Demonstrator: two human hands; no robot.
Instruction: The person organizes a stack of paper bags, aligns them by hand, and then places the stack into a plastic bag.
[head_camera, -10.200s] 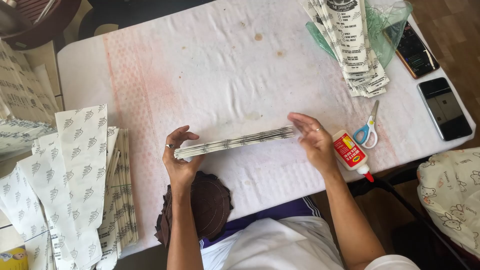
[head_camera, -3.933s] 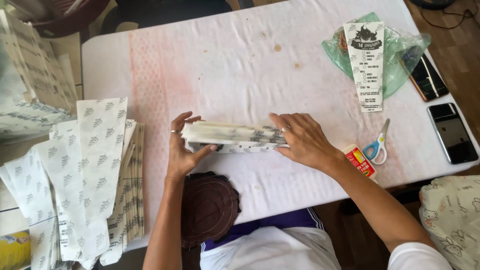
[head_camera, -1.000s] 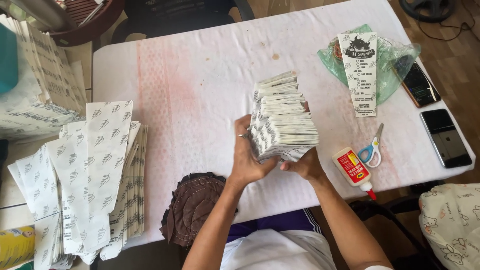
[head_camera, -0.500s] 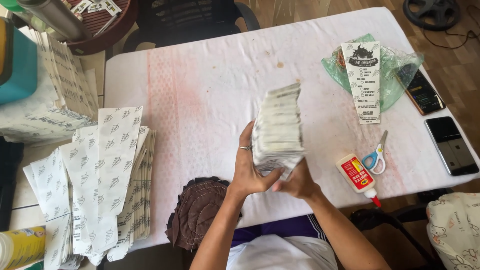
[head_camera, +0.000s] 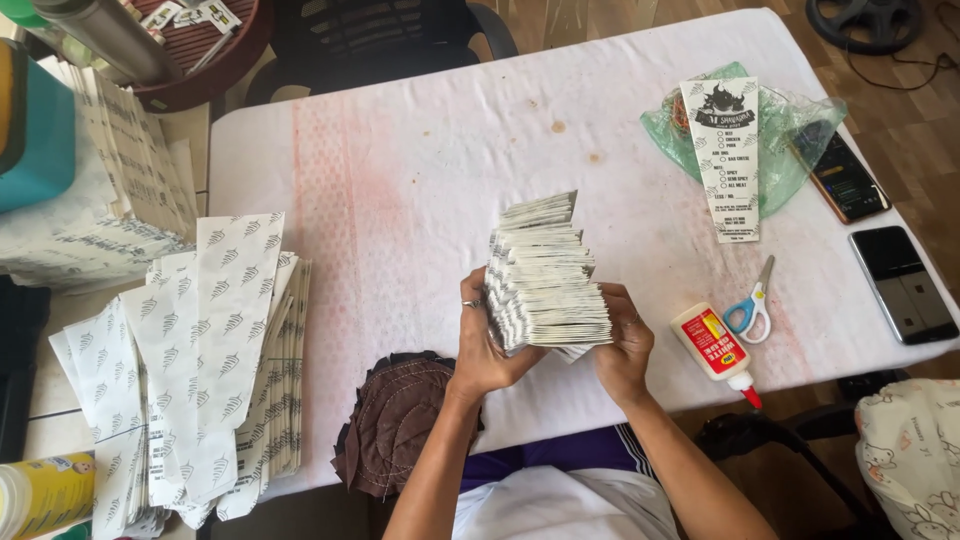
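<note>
I hold a thick stack of folded white printed paper sleeves (head_camera: 543, 275) upright above the near edge of the white-covered table (head_camera: 420, 150). My left hand (head_camera: 488, 340) grips the stack's lower left side, a ring on one finger. My right hand (head_camera: 622, 345) supports its lower right corner from below. The stack fans slightly, its top tilted away from me.
Piles of patterned paper sheets (head_camera: 205, 350) lie at the table's left. A glue bottle (head_camera: 715, 343) and blue scissors (head_camera: 750, 305) sit to the right, with a printed sleeve on a green plastic bag (head_camera: 745, 130) and two phones (head_camera: 905, 285) beyond. A brown cloth (head_camera: 395, 420) lies near me.
The stack, earlier lying flat along the table between my hands, now stands upright in both hands. Over the last second it shifted slightly and my view moved.
</note>
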